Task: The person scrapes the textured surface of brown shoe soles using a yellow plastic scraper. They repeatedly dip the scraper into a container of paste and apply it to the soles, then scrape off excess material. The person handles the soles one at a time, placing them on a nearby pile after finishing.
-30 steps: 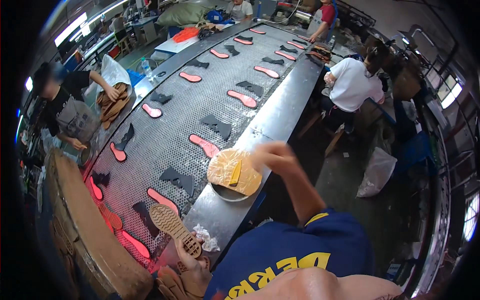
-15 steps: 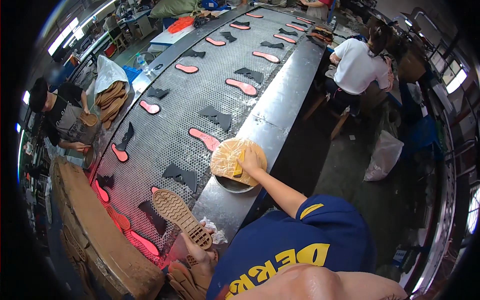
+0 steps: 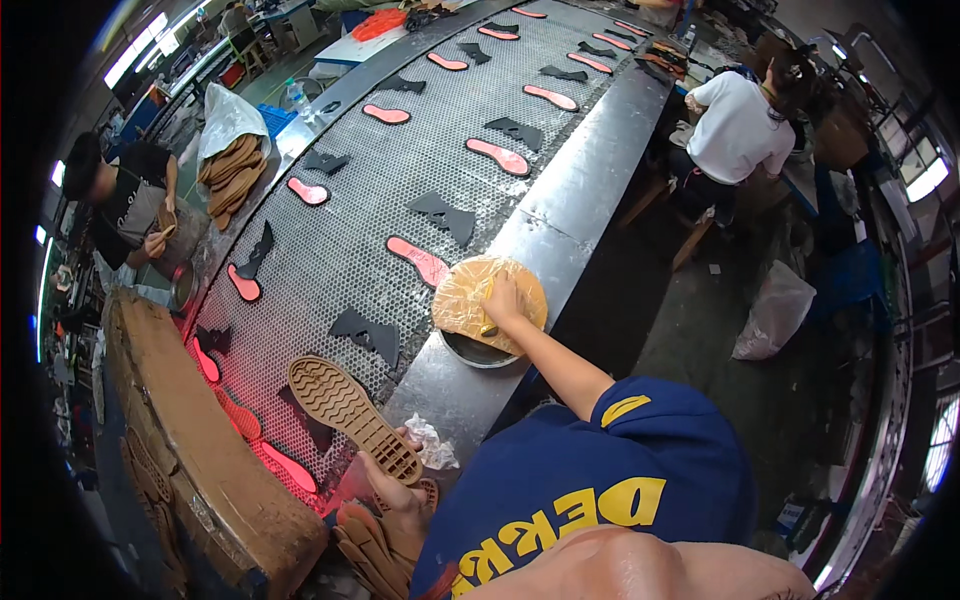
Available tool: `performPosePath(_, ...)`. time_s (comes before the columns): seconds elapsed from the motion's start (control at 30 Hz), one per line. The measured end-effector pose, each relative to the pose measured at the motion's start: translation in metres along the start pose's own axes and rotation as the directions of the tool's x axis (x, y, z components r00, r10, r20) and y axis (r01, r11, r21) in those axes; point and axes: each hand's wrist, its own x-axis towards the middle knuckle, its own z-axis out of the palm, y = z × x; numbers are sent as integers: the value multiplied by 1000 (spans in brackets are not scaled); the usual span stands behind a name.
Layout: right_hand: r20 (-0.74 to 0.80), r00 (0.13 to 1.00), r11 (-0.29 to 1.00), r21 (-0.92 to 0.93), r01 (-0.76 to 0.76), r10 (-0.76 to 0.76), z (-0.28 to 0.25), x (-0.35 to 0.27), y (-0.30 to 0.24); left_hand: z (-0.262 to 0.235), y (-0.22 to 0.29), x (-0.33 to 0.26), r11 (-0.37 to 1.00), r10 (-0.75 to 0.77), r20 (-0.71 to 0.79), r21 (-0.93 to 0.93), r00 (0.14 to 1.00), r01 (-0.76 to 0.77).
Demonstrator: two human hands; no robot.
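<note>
My left hand grips a tan shoe sole, tread up, over the near end of the belt. A crumpled white wrap lies just beside it. My right hand presses flat on a yellow cloth covering a round metal bowl on the belt's steel edge. A white bag sits on the floor.

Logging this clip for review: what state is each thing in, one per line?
Left hand: gripping the tan sole.
Tan sole: tread side up, held over the belt edge.
Right hand: reaching out, resting on the lid.
Lid: yellowish, sitting on the can.
Can: covered, on the metal ledge.
Belt: carrying pink insoles and black cut pieces, lying flat.
</note>
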Motion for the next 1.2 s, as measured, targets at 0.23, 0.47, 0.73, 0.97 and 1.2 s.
performPosePath(0.23,127,990,985,169,47,-69,6,11,20,0,-1,-1,996,5,44,-91,999,-1)
performPosePath(0.47,658,751,658,590,-468,-57,-7,-22,44,-26,-13,-3,884,103,78,-465,992,-55)
performPosePath(0.73,153,836,757,533,379,-527,-21,-114,34,-60,-24,3,905,85,277,-423,957,42)
performPosePath(0.97,37,740,709,320,628,-672,-2,-151,21,-122,-93,19,928,-225,180,-259,958,267)
performPosePath(1.2,60,630,632,12,775,-774,9,-149,44,-101,-85,6,947,-222,171,-198,960,254)
